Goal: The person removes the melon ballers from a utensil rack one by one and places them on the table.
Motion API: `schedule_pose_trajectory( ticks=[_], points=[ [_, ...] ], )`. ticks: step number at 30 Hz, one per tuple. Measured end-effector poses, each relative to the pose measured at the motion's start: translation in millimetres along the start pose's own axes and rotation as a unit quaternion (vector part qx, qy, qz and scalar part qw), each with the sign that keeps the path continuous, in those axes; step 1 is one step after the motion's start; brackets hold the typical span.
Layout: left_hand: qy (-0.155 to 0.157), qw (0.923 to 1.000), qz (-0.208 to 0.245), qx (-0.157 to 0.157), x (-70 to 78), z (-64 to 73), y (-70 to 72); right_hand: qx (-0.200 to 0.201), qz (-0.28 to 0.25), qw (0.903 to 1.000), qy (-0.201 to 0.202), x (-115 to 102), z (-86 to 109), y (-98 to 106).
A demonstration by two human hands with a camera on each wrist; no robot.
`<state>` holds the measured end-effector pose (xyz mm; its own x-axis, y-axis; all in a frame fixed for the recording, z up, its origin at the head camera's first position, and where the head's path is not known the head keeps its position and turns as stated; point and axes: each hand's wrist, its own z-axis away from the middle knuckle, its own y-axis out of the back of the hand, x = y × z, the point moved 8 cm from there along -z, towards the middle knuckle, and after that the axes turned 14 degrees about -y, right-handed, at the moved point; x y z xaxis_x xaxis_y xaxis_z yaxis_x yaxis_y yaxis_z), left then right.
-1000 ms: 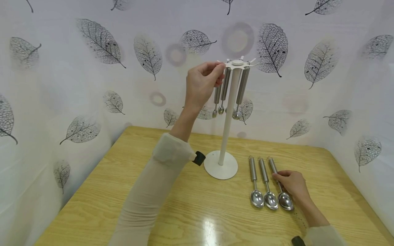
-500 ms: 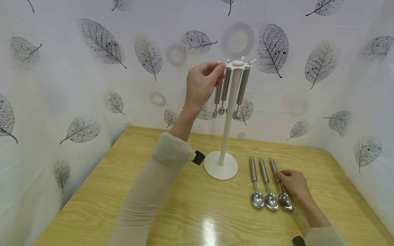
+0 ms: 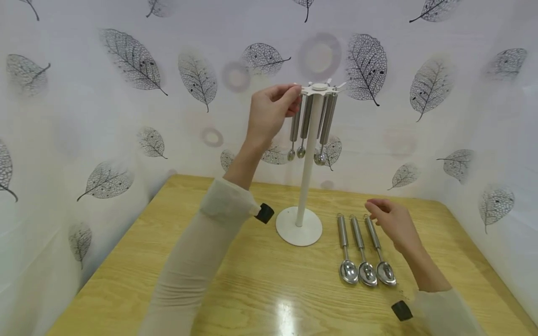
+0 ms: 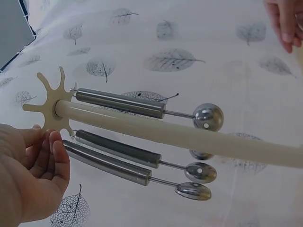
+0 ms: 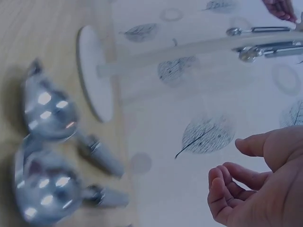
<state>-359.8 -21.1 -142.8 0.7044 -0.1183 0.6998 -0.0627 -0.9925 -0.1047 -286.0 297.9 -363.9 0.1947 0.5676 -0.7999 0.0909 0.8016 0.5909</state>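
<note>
While a left hand [image 3: 271,112] pinches the top of a white stand [image 3: 306,177], a right hand [image 3: 395,224] hovers to the stand's right, holding nothing

As the stand rises on its slim pole from a round base [image 3: 290,234] on a pale wooden bench [image 3: 244,284], the left hand's thumb and fingertips grip one arm of the star-shaped hook ring [image 3: 320,87] at its top. From the stand's other arms hang steel spoons [image 3: 306,116], bowls down; four can be made out in the left wrist view, one partly behind the pole.

To the right of the stand's base, three loose spoons [image 3: 357,231] lie side by side on the bench, handles pointing away from the person. Just above the handle end of the one farthest from the stand, the right hand's fingers bend loosely, thumb apart from them.

Both sleeves [image 3: 176,284] are pale, each with a black band [image 3: 265,213] at the cuff. Behind the stand, a white backdrop [image 3: 189,28] is printed with dark, lacy leaves.
</note>
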Motion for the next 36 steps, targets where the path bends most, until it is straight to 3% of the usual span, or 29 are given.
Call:
schedule_pose_trajectory(
  ticks=[12, 19, 26, 36],
  points=[
    [0.043, 0.9982, 0.042, 0.002, -7.8, -7.6, -1.1, 0.019, -0.085, 0.9914, 0.098, -90.4, -1.0, 3.0],
    [0.063, 0.9963, 0.058, -0.011, -17.9, -11.4, 1.8, 0.024, -0.158, 0.9734, 0.164, -134.4, -4.3, 1.4],
    [0.092, 0.9897, 0.109, -0.016, -25.9, -12.8, -0.6, 0.028, -0.231, 0.9525, 0.197, -160.5, -4.9, -0.8],
    [0.08, 0.9898, 0.114, -0.029, -27.8, -17.1, -1.9, 0.05, -0.271, 0.9361, 0.218, -184.0, -3.9, 1.2]
  ],
)
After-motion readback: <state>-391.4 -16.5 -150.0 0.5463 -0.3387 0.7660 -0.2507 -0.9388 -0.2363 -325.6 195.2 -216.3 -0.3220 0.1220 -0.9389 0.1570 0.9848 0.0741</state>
